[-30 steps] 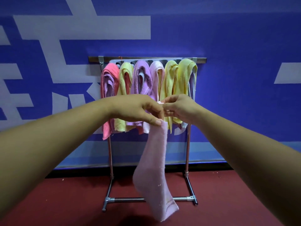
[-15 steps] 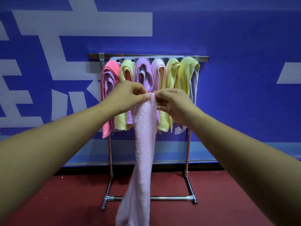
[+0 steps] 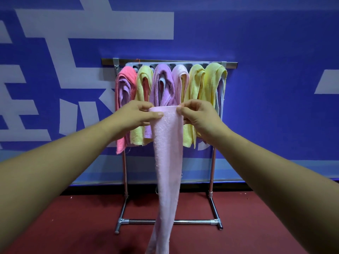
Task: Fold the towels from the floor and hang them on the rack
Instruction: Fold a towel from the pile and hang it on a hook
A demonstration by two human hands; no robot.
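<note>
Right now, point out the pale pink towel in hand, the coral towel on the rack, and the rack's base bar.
pale pink towel point(image 3: 167, 143), head view, mid-length of the hanging strip.
coral towel point(image 3: 127, 75), head view, top fold over the rail.
rack base bar point(image 3: 192, 221), head view, bare stretch right of the towel.

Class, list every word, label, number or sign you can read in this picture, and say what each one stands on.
None can be read.
On the blue wall: large white strokes, seemingly parts of big characters, cut off by the frame and the rack; not readable.
On the pink towel, hanging towels and rack: no print or tag visible.
</note>
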